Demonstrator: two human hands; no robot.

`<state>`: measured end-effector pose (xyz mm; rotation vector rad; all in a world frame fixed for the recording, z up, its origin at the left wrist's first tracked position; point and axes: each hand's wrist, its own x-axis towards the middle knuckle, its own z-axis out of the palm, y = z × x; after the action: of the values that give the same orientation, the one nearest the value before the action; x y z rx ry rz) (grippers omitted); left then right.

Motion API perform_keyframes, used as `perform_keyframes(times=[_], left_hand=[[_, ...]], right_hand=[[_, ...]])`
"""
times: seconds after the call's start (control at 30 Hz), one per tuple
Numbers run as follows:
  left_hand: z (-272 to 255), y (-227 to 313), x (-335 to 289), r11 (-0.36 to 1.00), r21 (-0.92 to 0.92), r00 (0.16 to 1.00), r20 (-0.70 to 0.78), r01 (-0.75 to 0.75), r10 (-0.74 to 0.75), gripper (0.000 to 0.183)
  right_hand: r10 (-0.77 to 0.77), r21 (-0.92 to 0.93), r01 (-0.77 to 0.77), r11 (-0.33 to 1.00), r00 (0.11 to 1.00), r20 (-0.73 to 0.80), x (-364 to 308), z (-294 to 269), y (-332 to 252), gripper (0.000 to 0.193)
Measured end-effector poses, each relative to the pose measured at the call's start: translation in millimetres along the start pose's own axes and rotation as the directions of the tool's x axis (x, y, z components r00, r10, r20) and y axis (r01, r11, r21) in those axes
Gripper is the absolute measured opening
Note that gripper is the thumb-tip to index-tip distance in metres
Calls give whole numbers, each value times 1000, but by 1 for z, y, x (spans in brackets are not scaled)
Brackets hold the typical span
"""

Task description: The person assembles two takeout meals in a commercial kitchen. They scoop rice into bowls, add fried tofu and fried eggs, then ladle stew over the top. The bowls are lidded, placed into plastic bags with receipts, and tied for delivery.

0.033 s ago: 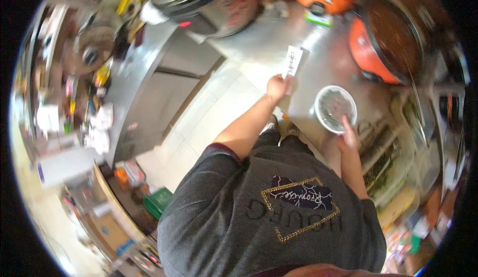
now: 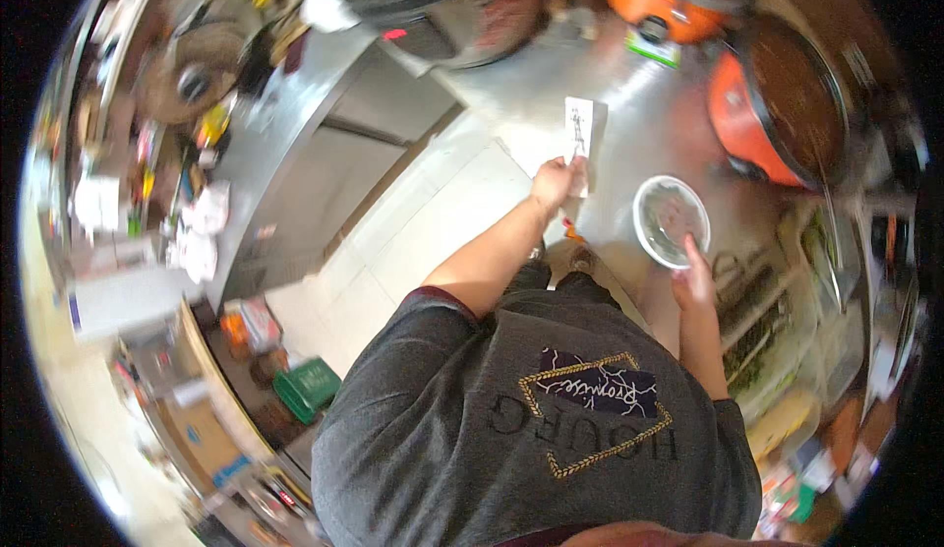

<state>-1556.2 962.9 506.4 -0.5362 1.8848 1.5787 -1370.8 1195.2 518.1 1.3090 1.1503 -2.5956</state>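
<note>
My left hand (image 2: 556, 181) pinches a narrow white paper slip (image 2: 579, 124) with dark marks on it, near the edge of the steel counter (image 2: 629, 94). In my right hand (image 2: 693, 276) is a round bowl (image 2: 672, 222) with a white rim. My thumb lies over its near edge, while the other fingers are hidden beneath. Something reddish and greenish shows in the bowl, blurred; I cannot tell whether a clear lid covers it.
Two orange pots (image 2: 674, 1) with dark contents stand on the far right counter, and a large dark cooker (image 2: 442, 16) stands further left. To the right are trays of greens (image 2: 767, 321). A green bin (image 2: 306, 390) sits at lower left beside the tiled floor (image 2: 393, 222).
The view has shifted slightly, so the counter and pots appear further right and lower. The paper slip now points straighter up in the picture. Both hands keep their holds.
</note>
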Motion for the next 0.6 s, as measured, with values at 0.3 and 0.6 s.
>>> perform_keyframes(times=[0.3, 0.6], left_hand=[[-198, -75, -109, 458, -886, 997, -34, -66, 76, 25], [-447, -183, -216, 339, -866, 926, -372, -368, 57, 51]], right_hand=[[389, -423, -147, 894, 722, 572, -42, 235, 90, 44], [752, -783, 69, 618, 238, 614, -107, 451, 301, 49]])
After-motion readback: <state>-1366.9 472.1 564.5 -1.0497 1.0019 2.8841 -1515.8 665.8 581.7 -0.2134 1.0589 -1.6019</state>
